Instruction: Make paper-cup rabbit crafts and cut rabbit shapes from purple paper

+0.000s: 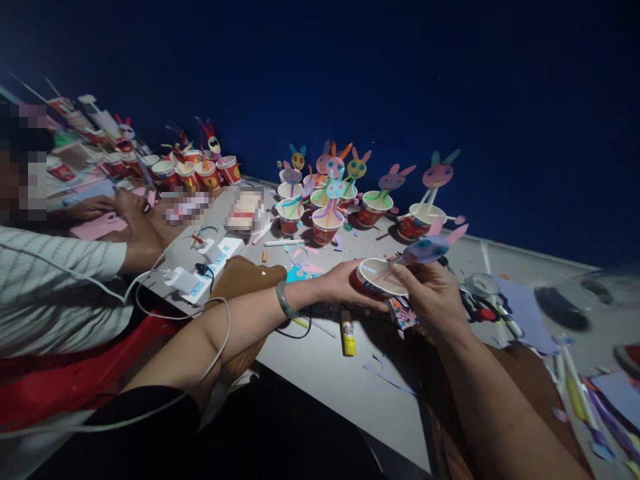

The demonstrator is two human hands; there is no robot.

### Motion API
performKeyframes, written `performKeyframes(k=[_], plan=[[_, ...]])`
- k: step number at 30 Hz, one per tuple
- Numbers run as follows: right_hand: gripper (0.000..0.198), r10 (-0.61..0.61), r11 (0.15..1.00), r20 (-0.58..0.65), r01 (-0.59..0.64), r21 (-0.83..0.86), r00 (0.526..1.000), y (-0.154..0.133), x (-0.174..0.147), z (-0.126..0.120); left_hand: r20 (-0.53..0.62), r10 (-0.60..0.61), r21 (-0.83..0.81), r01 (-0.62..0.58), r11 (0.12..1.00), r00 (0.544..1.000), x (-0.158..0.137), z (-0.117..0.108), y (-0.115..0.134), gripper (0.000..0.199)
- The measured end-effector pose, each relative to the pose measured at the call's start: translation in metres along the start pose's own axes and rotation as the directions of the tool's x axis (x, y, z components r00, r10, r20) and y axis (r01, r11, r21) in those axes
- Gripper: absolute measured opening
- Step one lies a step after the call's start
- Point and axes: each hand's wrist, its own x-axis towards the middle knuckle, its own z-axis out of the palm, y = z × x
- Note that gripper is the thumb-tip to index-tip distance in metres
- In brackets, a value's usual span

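My left hand (341, 285) is wrapped round a red and white paper cup (370, 283), tilted so that its mouth faces up and towards me. White straws (384, 268) stand inside this cup and lead up to a purple paper bunny head (424, 249) with pink ears. With thumb and fingers, my right hand (434, 293) grips the paper bunny just below its head, over the cup's right rim. Its fingertips are partly hidden behind the bunny. Beyond my hands stand several finished-looking cups with paper animals, such as a blue bunny cup (327, 227) and a pink-faced bunny cup (420, 223).
A yellow glue stick (348, 335) lies on the table (320, 373) near me. To the left are a power strip (213, 270) and a white cable (225, 333). Another person's hands (95, 207) work with pink paper there. Tape and scissors (483, 293) lie right.
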Motion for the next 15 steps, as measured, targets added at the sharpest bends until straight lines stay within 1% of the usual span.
performKeyframes(k=[7, 11, 15], plan=[[0.031, -0.004, 1.0, -0.01, 0.004, 0.003, 1.0, 0.0, 0.0, 0.002, -0.02, -0.031, -0.016, 0.031, 0.999, 0.999, 0.0, 0.001, -0.001, 0.074], [0.029, 0.001, 1.0, -0.008, -0.001, 0.0, 1.0, 0.0, 0.0, 0.001, -0.023, 0.001, -0.007, -0.002, 1.0, 1.0, 0.0, 0.002, -0.006, 0.077], [0.029, 0.001, 1.0, 0.034, -0.001, -0.008, 0.999, -0.001, -0.001, 0.0, -0.051, 0.054, -0.005, -0.054, 0.999, 0.997, 0.001, 0.003, -0.01, 0.085]])
